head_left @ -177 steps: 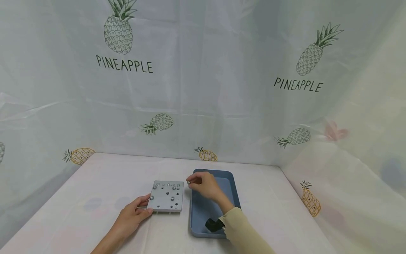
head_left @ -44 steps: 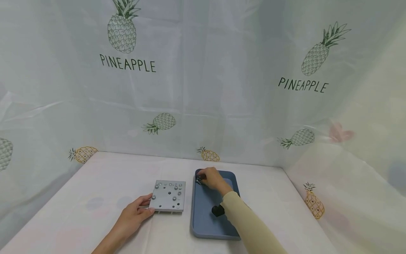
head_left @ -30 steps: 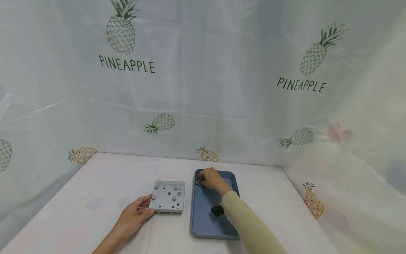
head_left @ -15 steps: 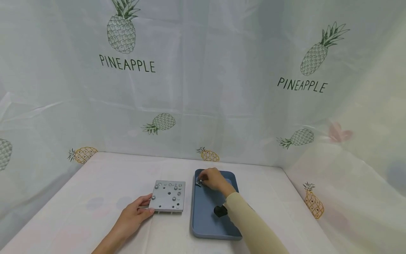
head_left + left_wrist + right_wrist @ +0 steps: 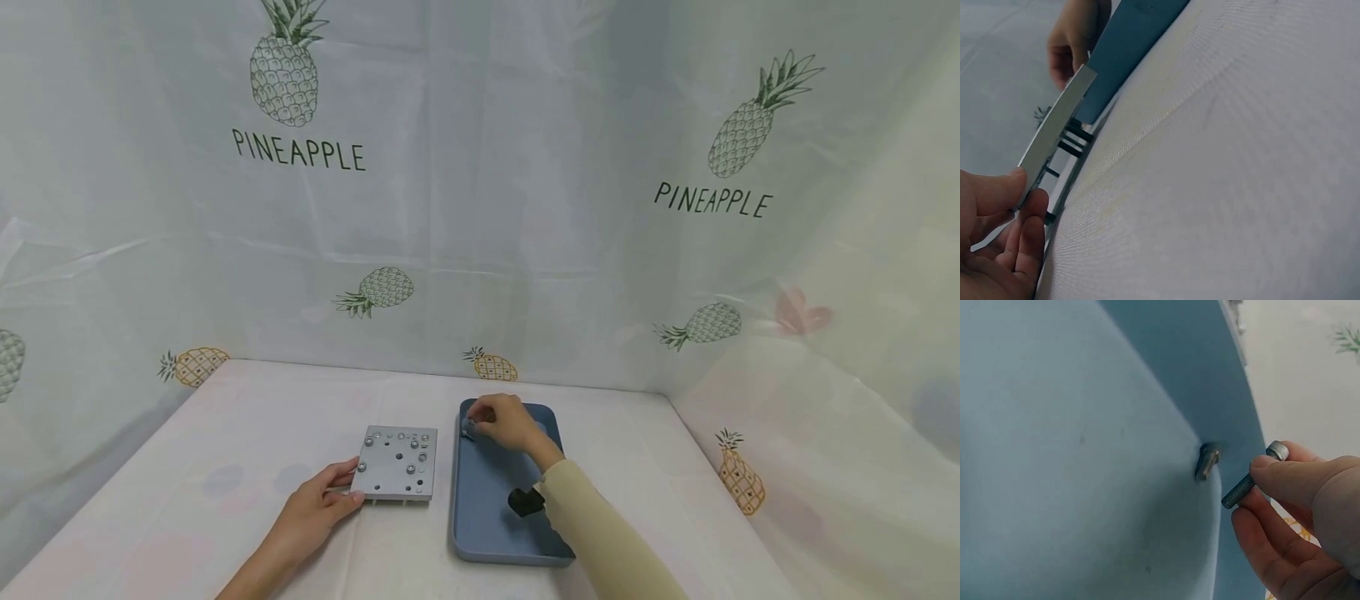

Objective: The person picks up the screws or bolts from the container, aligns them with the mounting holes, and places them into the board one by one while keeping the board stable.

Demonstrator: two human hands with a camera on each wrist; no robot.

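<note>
In the head view my left hand (image 5: 311, 508) holds the near left part of a square metal plate (image 5: 384, 478), thumb on the near edge. Several socket-head bolts (image 5: 410, 469) stand in its holes, and the left wrist view shows their shanks (image 5: 1071, 149) sticking out underneath. My right hand (image 5: 506, 421) is over the far left corner of a blue tray (image 5: 480, 542). Its thumb and fingers pinch a threaded bolt (image 5: 1237, 492), tilted, head up. Below, in the tray's corner, lies more bolt hardware (image 5: 1207, 462), partly blurred; how many pieces, I cannot tell.
The plate stands raised off the pale tablecloth (image 5: 300, 417), left of the tray. A black wrist piece (image 5: 525, 502) hangs over the tray under the right sleeve (image 5: 600, 533). A pineapple-print curtain (image 5: 480, 208) closes off the back.
Since the oldest frame, one more bolt stands at the plate's right side. My right hand has moved from beside the plate into the tray's far left corner and lifted a bolt. The left hand stays.
</note>
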